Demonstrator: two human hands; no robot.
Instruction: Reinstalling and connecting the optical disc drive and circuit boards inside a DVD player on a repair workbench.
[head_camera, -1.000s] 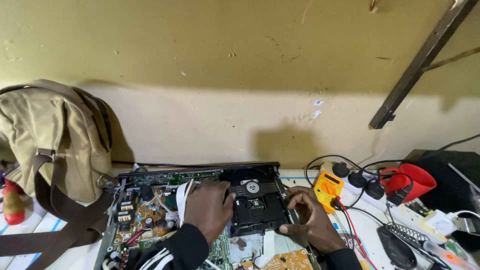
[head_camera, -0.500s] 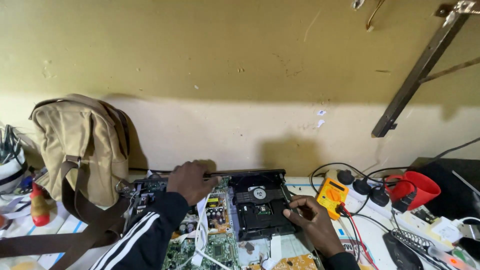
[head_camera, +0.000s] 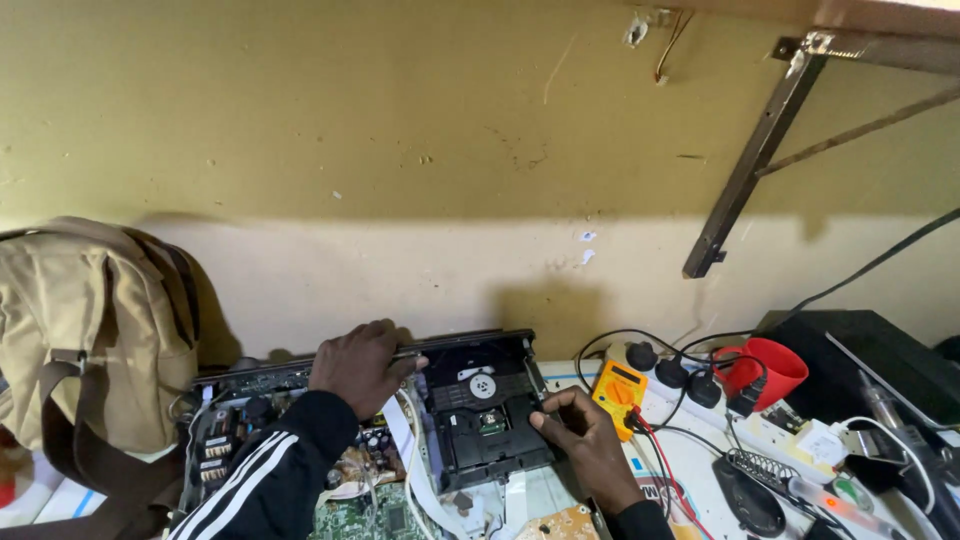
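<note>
Left hand (head_camera: 360, 368) has moved onto the chassis rear edge (head_camera: 450, 345); right hand (head_camera: 585, 440) stays at the disc drive (head_camera: 485, 415).

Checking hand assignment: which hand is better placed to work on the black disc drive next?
Probably the right hand: its fingers already touch the right edge of the black disc drive. The left hand grips the chassis back edge, apparently steadying it, beside the drive.
</note>
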